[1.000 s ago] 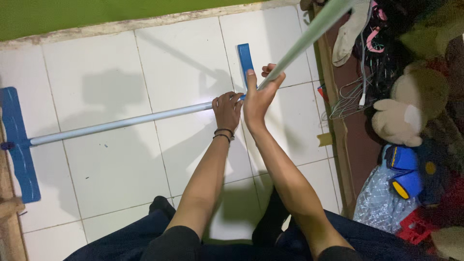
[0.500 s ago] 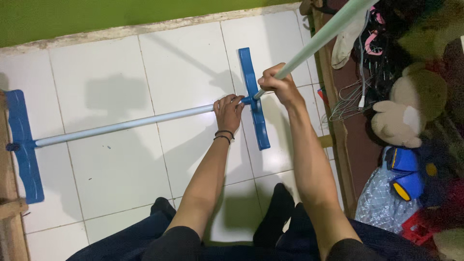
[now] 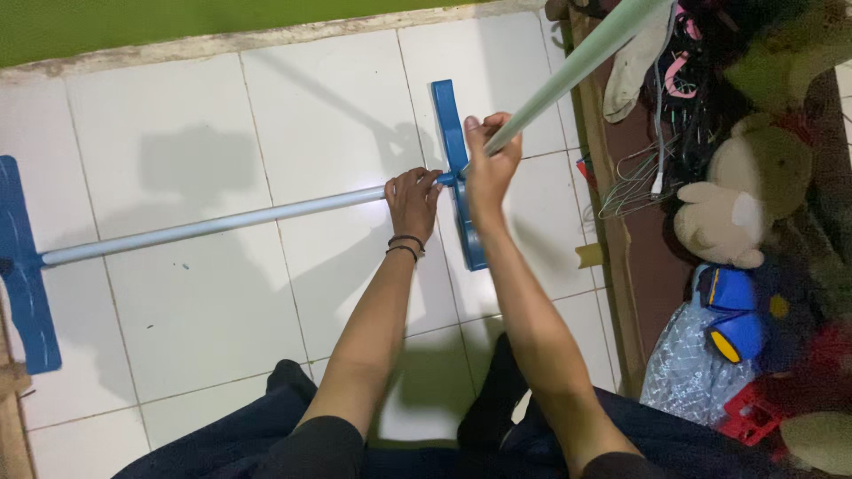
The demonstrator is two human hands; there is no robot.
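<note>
Right hand point(image 3: 491, 168) now clamps the pale green pole point(image 3: 568, 75), raised toward upper right since a moment ago. Left hand point(image 3: 413, 202) grips the grey pole's point(image 3: 213, 227) end at centre frame, by the blue mop head point(image 3: 457, 168).

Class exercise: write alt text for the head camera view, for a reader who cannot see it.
Seen from above, a seated person's left hand grips a pale blue mop pole lying across white floor tiles, while the right hand holds a light green pole above a blue mop head. A plush toy lies among clutter at right.
</note>
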